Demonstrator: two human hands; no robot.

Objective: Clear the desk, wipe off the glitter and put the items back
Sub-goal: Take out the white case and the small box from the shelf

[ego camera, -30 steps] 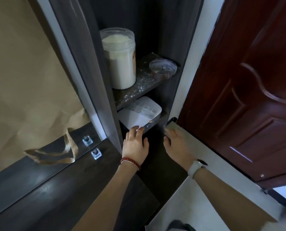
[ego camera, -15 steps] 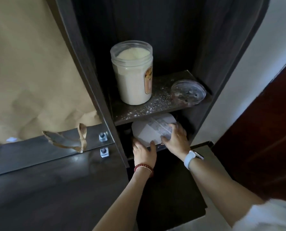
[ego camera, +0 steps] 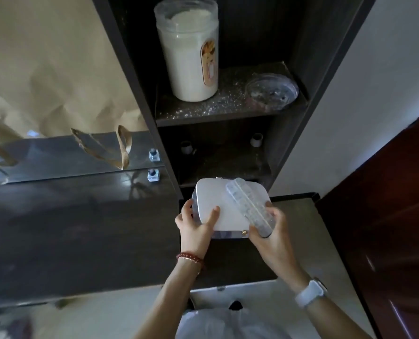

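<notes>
- Left hand (ego camera: 195,225) closed on near-left corner of white box (ego camera: 224,206): thumb flat on lid, fingers (ego camera: 186,211) wrapped round left side wall.
- Right hand (ego camera: 268,232) closed on near-right corner of same box, fingers (ego camera: 275,212) also pinning near end of clear compartment case (ego camera: 248,207) that lies slantwise across lid.
- White box held level and clear of the surface below, just in front of the lower shelf opening (ego camera: 224,162); small gold clasp visible on near edge.
- Lower shelf now bare except two small cylinders at the back, identity not determinable.
- Upper shelf (ego camera: 228,112) strewn with glitter (ego camera: 218,100); tall jar (ego camera: 189,48) of pale powder and round clear dish (ego camera: 272,91) standing on it, near each other but apart.
- Desk (ego camera: 81,228) to the left dark and glossy, two small bottles (ego camera: 153,165) near the mirror edge, brown paper bag behind.
- Judged step: removal of items from shelving, ahead of wiping.
- Recommended: keep box level, since loose case on lid can slide; keep right thumb pressure on case until set down.
- Recommended: set down well away from glittered surface, to avoid carrying glitter on the base.
- Risk: clasp may not be latched; support from beneath rather than by lid alone.
</notes>
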